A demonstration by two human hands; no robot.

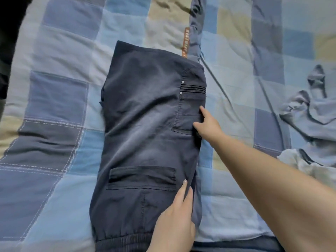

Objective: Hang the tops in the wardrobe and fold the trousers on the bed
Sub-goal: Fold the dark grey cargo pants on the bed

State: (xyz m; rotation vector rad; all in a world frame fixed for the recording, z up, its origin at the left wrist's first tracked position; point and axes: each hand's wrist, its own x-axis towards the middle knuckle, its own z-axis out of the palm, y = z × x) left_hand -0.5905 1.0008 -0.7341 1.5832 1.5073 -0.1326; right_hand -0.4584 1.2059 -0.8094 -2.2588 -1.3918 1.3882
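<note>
On the left, from about 7 to 10 o'clock, only the checked quilt (pixel 54 99) of the bed is seen, blue, grey and beige squares. In the middle lie the dark trousers (pixel 145 135), already folded into a long narrow pack that runs from 6 o'clock up towards 12; an elastic cuff is at the near end and the pockets face up.

The left hand (pixel 175 220) comes in at 6 o'clock and lies flat on the near part of the trousers, its fingers straight and pressing along the right edge; this grip is wide and holds nothing. The right hand (pixel 207 124) reaches in from 4 o'clock to the far right edge of the trousers. Its thumb lies on top of the cloth and the other fingers seem tucked at the edge, so I judge that it pinches the fabric, but the fingers are partly hidden.

At 12 o'clock another bluish garment with an orange label (pixel 185 42) lies above the trousers. At 3 o'clock a pale crumpled garment (pixel 312 120) lies well apart.

I judge that this pair is half folded and needs one more fold across. The two other garments are not done yet. The wardrobe is not in view.
</note>
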